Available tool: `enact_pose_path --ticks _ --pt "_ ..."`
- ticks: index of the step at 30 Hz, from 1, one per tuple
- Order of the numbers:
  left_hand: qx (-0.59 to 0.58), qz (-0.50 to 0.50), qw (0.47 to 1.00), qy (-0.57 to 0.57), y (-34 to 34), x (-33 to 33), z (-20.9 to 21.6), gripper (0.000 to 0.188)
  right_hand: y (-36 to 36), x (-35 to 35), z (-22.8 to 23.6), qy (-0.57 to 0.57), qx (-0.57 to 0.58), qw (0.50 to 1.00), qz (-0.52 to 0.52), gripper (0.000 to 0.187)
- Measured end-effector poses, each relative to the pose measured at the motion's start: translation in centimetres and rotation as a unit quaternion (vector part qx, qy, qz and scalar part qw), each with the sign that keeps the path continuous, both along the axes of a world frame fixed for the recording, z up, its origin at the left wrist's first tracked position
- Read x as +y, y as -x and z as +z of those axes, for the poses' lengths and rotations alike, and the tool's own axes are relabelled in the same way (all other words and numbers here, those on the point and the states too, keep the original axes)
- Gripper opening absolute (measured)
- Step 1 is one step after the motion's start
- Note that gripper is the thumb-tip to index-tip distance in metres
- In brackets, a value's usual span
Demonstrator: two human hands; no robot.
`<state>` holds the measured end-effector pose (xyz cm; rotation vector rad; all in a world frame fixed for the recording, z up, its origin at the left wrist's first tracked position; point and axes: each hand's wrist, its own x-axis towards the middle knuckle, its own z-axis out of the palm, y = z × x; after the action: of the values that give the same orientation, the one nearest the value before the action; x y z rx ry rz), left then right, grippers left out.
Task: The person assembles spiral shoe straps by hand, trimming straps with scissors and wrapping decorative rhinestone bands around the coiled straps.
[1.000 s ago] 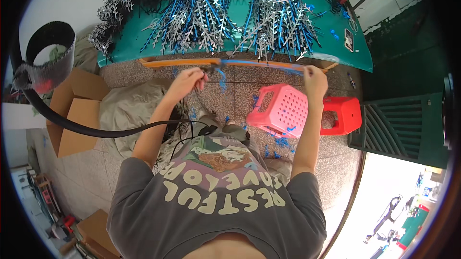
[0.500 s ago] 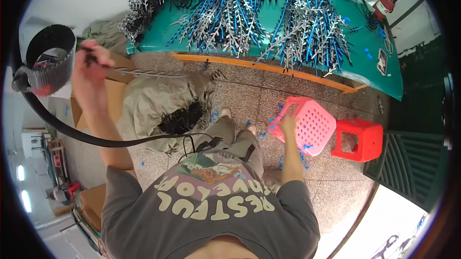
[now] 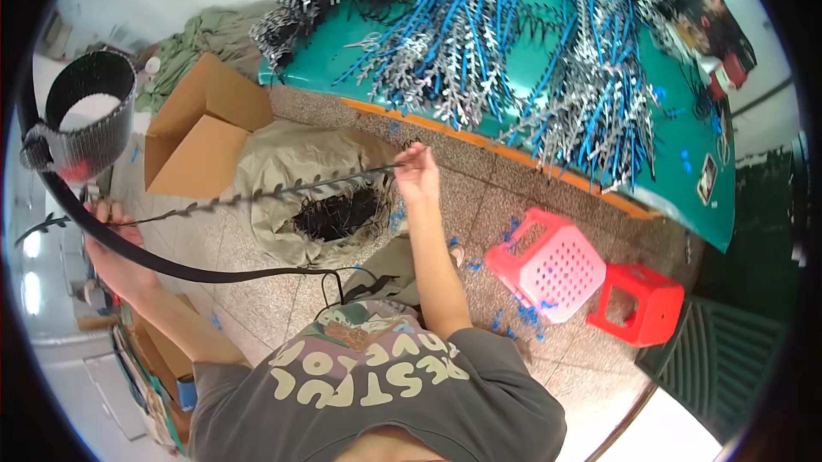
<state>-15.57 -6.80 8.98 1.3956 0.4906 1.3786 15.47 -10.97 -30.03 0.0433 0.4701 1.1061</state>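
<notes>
A long dark strand with small leaf shapes (image 3: 257, 195) stretches between my hands above a beige sack. My right hand (image 3: 417, 175) pinches it at the right end, near the front of the table. At the far left, my left hand (image 3: 116, 248) closes around the other part, and a leafy tip sticks out past it. A black strap partly covers that hand. Below the strand, the sack (image 3: 265, 231) gapes open, with a tangle of black strands (image 3: 338, 218) inside.
Silver-black leafy sprays with blue stems (image 3: 471, 51) cover much of the green table (image 3: 308, 68). An open cardboard box (image 3: 193, 154) stands beyond the sack. To the right are a pink stool (image 3: 563, 274) and a red stool (image 3: 655, 312). Blue scraps (image 3: 527, 316) litter the floor.
My right hand has left the pink stool and moved up and left onto the strand. My left hand has come lower and further left, drawing the strand out straight. The view has shifted.
</notes>
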Motion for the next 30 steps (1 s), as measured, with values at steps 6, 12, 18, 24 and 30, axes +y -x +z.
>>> enact_pose_path --ticks 6,12,18,24,30 --pt "-0.090 0.133 0.968 0.191 8.1 2.4 -9.7 0.021 -4.8 -4.9 9.3 -0.031 -0.088 0.994 -0.058 0.014" --pt "-0.111 0.112 0.873 0.462 7.9 9.2 -24.9 0.020 -5.4 -5.2 18.3 -0.062 -0.254 0.951 -0.163 0.015" --pt "-0.092 0.190 0.762 0.612 9.8 17.9 -42.8 0.021 -4.8 -2.8 19.2 0.008 -0.457 0.872 -0.177 0.025" --pt "0.418 0.243 0.868 0.116 -5.6 30.6 -44.3 0.022 0.2 2.2 16.5 0.269 -0.470 0.840 0.027 0.023" --pt "0.373 0.005 0.918 -0.131 -29.8 43.5 -36.9 0.018 2.4 4.0 13.6 0.433 -0.383 0.814 0.059 0.015"
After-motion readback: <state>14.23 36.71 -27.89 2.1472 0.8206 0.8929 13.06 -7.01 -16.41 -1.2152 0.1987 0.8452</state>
